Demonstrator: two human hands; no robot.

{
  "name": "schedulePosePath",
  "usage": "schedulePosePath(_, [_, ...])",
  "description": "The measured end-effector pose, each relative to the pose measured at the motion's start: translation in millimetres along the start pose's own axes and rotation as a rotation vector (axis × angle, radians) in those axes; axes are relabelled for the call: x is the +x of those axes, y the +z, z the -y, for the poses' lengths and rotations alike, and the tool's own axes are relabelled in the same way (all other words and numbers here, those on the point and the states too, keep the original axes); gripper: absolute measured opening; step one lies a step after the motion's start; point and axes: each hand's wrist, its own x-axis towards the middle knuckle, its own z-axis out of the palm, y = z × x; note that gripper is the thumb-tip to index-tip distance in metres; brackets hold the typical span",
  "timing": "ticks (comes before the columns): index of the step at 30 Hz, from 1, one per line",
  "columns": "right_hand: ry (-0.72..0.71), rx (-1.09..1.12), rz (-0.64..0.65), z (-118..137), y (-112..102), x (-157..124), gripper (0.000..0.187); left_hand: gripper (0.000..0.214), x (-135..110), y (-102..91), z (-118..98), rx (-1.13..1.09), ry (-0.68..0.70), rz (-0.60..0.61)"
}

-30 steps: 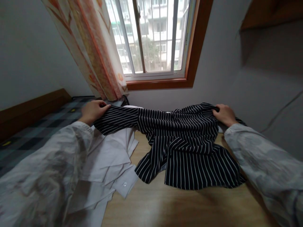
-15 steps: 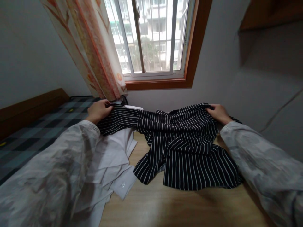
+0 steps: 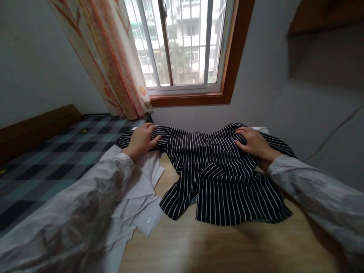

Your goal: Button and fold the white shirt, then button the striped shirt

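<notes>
A black shirt with thin white stripes (image 3: 218,178) lies rumpled across the far half of a light wooden table (image 3: 216,246). My left hand (image 3: 142,139) rests flat on its left sleeve, fingers stretched out. My right hand (image 3: 252,142) lies flat on the shirt's upper right part, fingers spread. Neither hand grips the cloth. A white shirt (image 3: 136,197) lies partly under the striped one at the table's left side, one cuff with a button showing.
A bed with a dark checked cover (image 3: 57,151) and a wooden side board stands to the left. Behind the table are a window with a wooden frame (image 3: 184,49) and an orange patterned curtain (image 3: 113,57). A grey wall runs along the right.
Both hands have let go of the shirt's upper edge, moved inward and now lie flat on the cloth. The striped shirt has dropped onto the table.
</notes>
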Motion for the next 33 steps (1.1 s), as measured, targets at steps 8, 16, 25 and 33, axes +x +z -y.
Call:
schedulePosePath(8, [-0.349, 0.398, 0.386, 94.7, -34.3, -35.5, 0.035, 0.052, -32.0, 20.7, -96.0, -0.572, 0.482, 0.603])
schedulePosePath(16, [-0.263, 0.564, 0.565, 117.1, -31.8, -44.7, 0.018, 0.026, -28.7, 25.2, -95.1, -0.873, 0.411, 0.835])
schedulePosePath(25, [-0.011, 0.742, 0.669, 95.5, -42.8, -10.8, 0.048, 0.051, -23.9, 16.8, -95.1, -0.590, 0.190, 0.732])
schedulePosePath(33, [0.537, -0.020, 0.088, -50.3, -17.3, 0.3, 0.063, 0.048, -16.0, 26.8, -79.3, -0.144, 0.193, 0.537])
